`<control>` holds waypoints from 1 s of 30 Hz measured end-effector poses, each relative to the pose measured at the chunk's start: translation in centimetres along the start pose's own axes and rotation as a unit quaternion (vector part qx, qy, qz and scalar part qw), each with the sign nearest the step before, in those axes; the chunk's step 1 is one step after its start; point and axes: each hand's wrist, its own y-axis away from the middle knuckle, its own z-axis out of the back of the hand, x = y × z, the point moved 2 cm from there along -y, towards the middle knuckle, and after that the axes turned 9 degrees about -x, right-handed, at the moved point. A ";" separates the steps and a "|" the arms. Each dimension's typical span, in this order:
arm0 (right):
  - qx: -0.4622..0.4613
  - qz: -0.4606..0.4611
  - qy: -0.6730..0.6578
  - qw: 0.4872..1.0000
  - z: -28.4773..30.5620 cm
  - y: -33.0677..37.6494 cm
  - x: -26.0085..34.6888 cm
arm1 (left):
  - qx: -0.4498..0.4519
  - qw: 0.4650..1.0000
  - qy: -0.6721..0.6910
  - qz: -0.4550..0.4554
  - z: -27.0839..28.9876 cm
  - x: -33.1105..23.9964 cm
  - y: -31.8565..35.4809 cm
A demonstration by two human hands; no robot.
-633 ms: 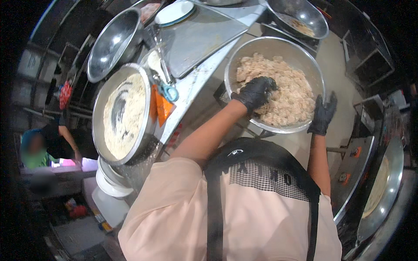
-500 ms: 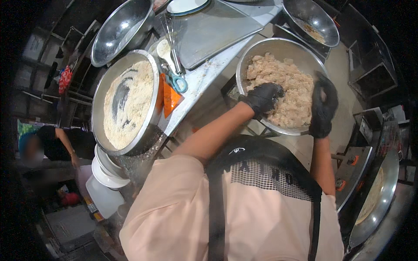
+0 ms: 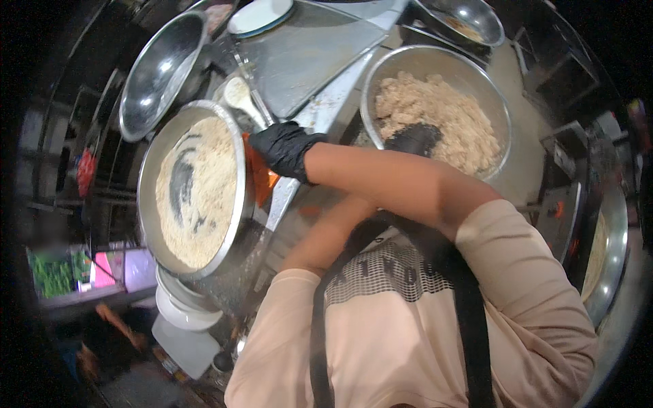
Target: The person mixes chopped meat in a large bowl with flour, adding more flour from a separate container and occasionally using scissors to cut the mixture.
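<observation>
Around the left hand (image 3: pixel 415 139) lies pale, crumbly mix (image 3: pixel 449 119) in a steel bowl (image 3: pixel 500 109), while the right hand (image 3: pixel 282 146) has crossed to the orange item (image 3: pixel 258 178), both hands' grips unreadable.

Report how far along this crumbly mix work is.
Looks done: the big bowl is heaped with pale crumbly mix, and the wide pan holds a thinner layer with bare streaks. In hand: the left hand lies in the bowl's mix, and the right hand reaches across to the orange thing beside the pan. Left: hard to judge, since the bowl is full.

Black-gloved hands (image 3: pixel 284 146), peach shirt (image 3: pixel 408 340), black apron straps (image 3: pixel 469 319)
</observation>
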 end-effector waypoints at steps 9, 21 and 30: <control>0.057 -0.182 -0.080 0.978 1.0 1.9 0.1 | 0.012 0.994 -0.085 -0.060 0.9 -1.7 0.1; 0.070 -0.163 0.000 0.984 6.0 4.1 -1.9 | -0.035 0.781 0.449 0.432 -0.6 -3.7 -1.9; -0.180 -0.143 -0.347 0.909 18.5 15.4 -4.2 | 0.086 0.830 0.501 0.229 1.8 9.7 -3.9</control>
